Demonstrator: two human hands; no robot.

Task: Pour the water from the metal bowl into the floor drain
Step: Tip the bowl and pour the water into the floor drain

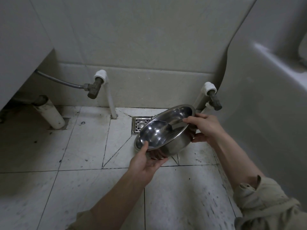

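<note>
I hold the metal bowl [163,130] w/ both hands, tilted toward the left. My left hand [146,161] has its grip closed on the near, low rim, thumb inside, fingers under the wall. My right hand [203,127] has its grip closed on the far right rim. The bowl hangs above the tiled floor [86,146], partly over the floor drain [138,126].

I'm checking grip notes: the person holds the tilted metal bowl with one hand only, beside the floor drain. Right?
Not quite. The head view shows both hands on the metal bowl: left hand at the near rim, right hand at the far side. It is tilted, beside the floor drain.
</note>
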